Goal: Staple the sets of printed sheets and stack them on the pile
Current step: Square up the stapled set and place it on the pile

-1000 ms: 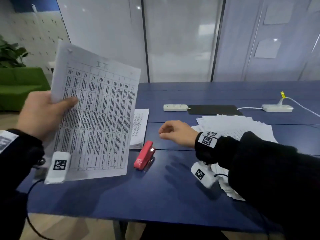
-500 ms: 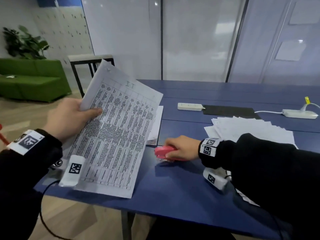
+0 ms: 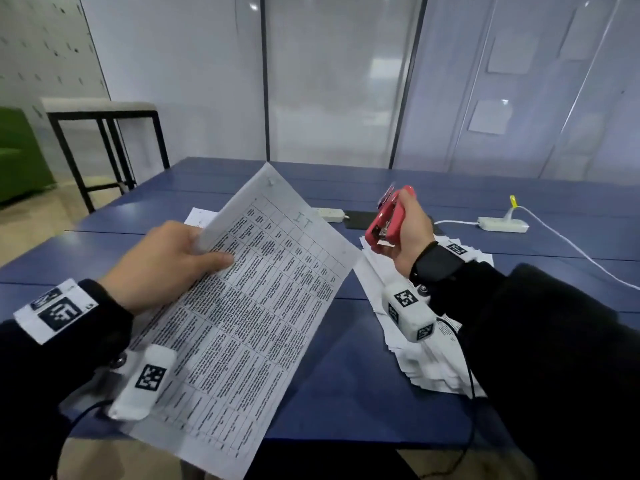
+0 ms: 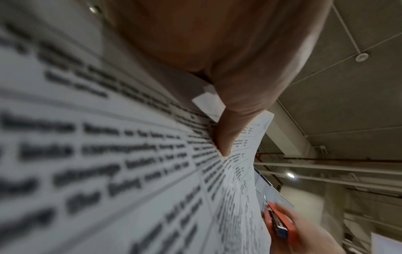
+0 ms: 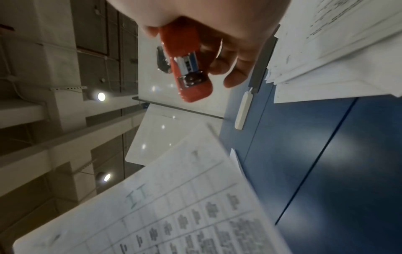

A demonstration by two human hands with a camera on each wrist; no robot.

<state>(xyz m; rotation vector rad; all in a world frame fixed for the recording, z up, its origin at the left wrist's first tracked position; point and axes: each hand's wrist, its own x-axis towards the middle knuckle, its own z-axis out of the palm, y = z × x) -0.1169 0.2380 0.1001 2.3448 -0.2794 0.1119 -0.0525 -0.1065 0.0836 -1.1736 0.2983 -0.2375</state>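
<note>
My left hand [image 3: 169,258] pinches a set of printed sheets [image 3: 256,306] by its left edge, thumb on top, and holds it tilted above the blue table [image 3: 346,375]. The same set of printed sheets [image 4: 130,154] fills the left wrist view, with my thumb [image 4: 226,134] pressed on it. My right hand [image 3: 405,233] grips a red stapler [image 3: 389,216] raised in the air, just right of the set's top corner. In the right wrist view the stapler [image 5: 187,68] points away from the palm, above the set [image 5: 174,214]. A small pile [image 3: 199,216] peeks out behind my left hand.
A fanned heap of loose printed sheets [image 3: 415,358] lies on the table under my right forearm. Two white power strips [image 3: 329,213] [image 3: 504,224] and a black pad [image 3: 356,216] sit toward the far edge. A stool [image 3: 104,140] stands off the table's left corner.
My right hand has picked the red stapler up off the table and raised it beside the sheets. The left hand has swung the set of sheets rightward and lower.
</note>
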